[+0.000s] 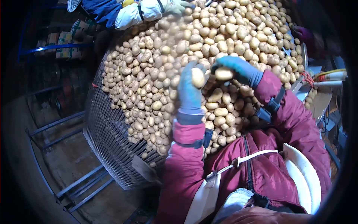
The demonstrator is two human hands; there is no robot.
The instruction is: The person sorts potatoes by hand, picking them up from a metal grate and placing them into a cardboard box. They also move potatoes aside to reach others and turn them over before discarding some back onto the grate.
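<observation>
Left hand [189, 91] in a blue glove grips one potato [198, 77]; right hand [238, 70] grips another potato [223, 74], both above the potato-covered roller bed [108, 130]

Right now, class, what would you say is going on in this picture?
A person in a maroon jacket stands over a sorting table with a barred surface, heaped with potatoes. Both hands wear blue gloves. The left hand grips one potato, and the right hand grips another potato, both raised just above the heap. At the far end, a co-worker's gloved hand reaches onto the pile, and another gloved hand shows at the right edge.
</observation>
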